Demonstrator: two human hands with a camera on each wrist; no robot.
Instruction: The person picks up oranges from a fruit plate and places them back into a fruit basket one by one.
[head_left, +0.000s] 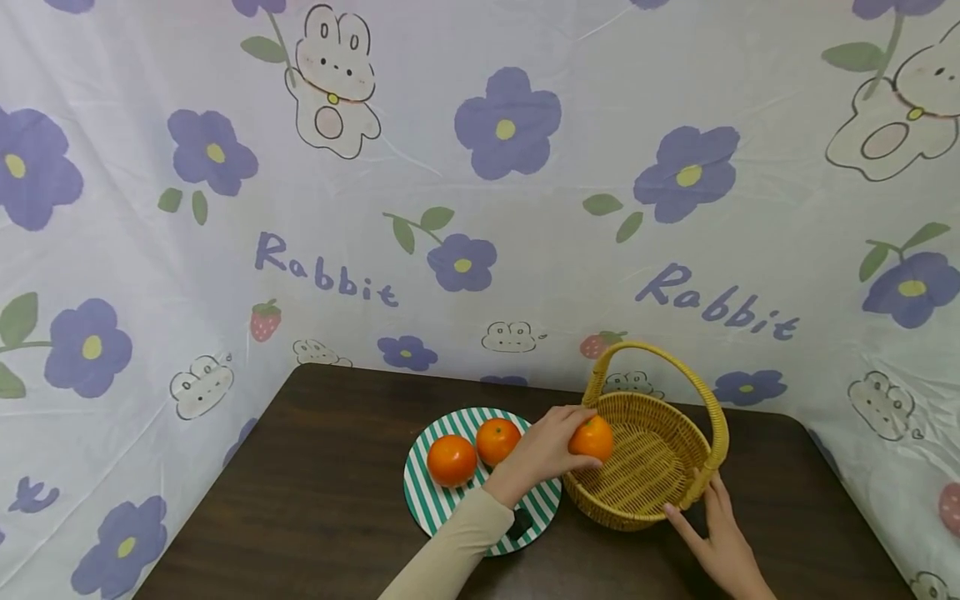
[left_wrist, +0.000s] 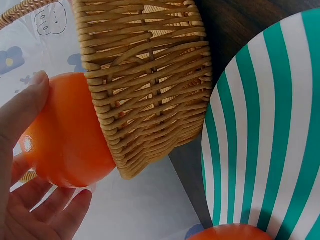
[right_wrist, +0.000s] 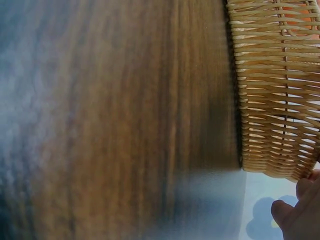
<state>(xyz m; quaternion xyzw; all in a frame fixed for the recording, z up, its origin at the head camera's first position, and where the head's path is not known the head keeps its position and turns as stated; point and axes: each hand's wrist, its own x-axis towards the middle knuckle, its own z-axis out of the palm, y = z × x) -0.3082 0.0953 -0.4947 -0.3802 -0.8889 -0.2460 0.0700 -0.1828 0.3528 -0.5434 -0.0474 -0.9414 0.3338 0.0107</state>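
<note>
My left hand (head_left: 546, 446) holds an orange (head_left: 592, 440) between thumb and fingers, over the left rim of the wicker basket (head_left: 628, 512). In the left wrist view the held orange (left_wrist: 70, 132) overlaps the basket's rim, with the thumb on one side and the fingertips around the other. On the basket's right side, at the foot of its arched handle, my right hand (head_left: 723, 542) grips the rim. The right wrist view catches only part of that hand (right_wrist: 302, 210) at the basket's woven edge. Inside the basket, the woven bottom shows.
Left of the basket lies a round green-and-white striped plate (head_left: 422, 500), under my left forearm. Two more oranges sit on it, one at the left (head_left: 452, 461) and another orange (head_left: 497, 440) behind my wrist. The dark wooden table (head_left: 300, 483) meets a patterned cloth (head_left: 420, 333) behind.
</note>
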